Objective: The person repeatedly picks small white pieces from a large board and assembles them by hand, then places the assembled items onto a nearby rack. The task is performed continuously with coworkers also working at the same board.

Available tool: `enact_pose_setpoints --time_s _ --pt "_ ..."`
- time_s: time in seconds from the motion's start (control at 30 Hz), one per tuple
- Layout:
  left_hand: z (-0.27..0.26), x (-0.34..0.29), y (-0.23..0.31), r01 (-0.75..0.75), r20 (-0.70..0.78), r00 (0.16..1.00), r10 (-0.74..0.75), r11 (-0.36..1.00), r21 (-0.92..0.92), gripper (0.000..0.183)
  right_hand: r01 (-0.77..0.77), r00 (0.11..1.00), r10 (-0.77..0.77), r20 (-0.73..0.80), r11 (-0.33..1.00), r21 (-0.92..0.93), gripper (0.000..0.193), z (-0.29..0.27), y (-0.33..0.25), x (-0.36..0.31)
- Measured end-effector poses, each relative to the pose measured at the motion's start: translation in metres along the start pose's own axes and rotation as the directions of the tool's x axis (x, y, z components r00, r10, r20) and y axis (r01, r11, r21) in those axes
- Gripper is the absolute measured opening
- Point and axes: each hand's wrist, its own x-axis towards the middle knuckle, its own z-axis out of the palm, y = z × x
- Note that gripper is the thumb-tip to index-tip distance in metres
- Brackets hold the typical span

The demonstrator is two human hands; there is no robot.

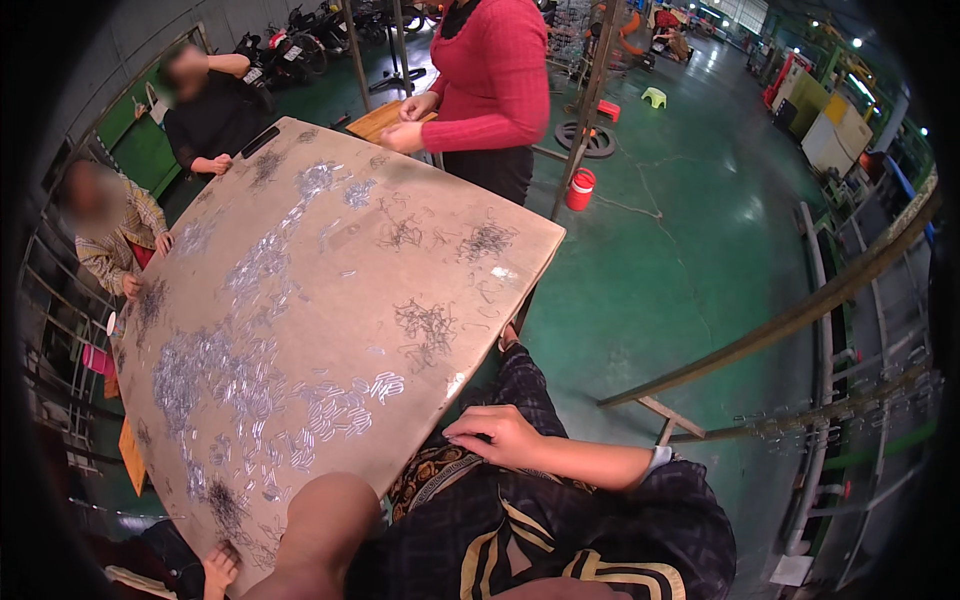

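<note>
My right hand (497, 436) lies over my lap just off the near edge of the table (370, 275). Its fingers are loosely bent and apart, and nothing shows in them. My left arm (335, 505) is bent, with the elbow by the table's near edge; the left hand is out of view. Many shiny, silvery, elongated small pieces (345, 408) spread over the tabletop. A tangle of dark, thin bent wire pieces (425, 333) lies on the side of the table nearest my right hand.
A person in a red top (495, 75) stands at the far edge. Two seated people, one in black (210, 115), one in a patterned shirt (115, 235), sit along the left. Another person's hand (220, 568) touches the lower left corner. A metal rail (780, 330) crosses at right.
</note>
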Motion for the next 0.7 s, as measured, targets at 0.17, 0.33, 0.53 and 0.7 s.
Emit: enact_pose_setpoints --time_s 0.17,0.33,0.53,0.7 --pt "0.002 -0.009 -0.003 -0.130 -0.173 0.983 0.055 0.880 -0.458 0.010 0.003 1.000 -0.003 0.003 1.000 -0.014 0.015 0.002 0.004 -0.001" --pt "-0.012 -0.014 0.006 0.046 0.011 0.999 -0.046 0.889 -0.456 0.020 0.018 0.999 -0.018 0.039 1.000 -0.007 0.013 0.003 -0.001 0.003" --pt "-0.049 -0.062 0.024 0.473 -0.038 0.870 -0.491 0.813 0.340 0.037 0.008 1.000 -0.008 0.031 1.000 -0.003 0.015 0.004 -0.002 0.003" --pt "-0.076 -0.140 0.008 0.756 -0.178 0.322 -0.930 0.140 0.639 0.020 -0.031 0.999 0.030 -0.022 0.999 -0.039 0.016 -0.003 -0.001 -0.003"
